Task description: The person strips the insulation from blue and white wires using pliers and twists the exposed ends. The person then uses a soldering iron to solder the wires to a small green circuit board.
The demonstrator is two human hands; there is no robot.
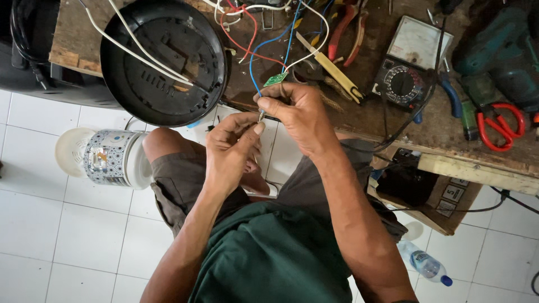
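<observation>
My left hand (231, 147) and my right hand (296, 115) meet at the workbench edge, fingertips pinched together on a small metal wire end (261, 116). A blue wire (254, 67) runs up from my right hand's fingers to a small green circuit board (275, 79) just above them. Red and white wires (247, 25) tangle further back on the wooden workbench (449, 134). A round black appliance base (163, 59) lies upside down to the left, with white cables across it.
An analog multimeter (407, 62), red-handled scissors (499, 126), pliers (347, 25) and a yellow tool (334, 70) lie on the bench. On the white tiled floor stand a patterned appliance housing (106, 158), a plastic bottle (424, 262) and a cardboard box (443, 205).
</observation>
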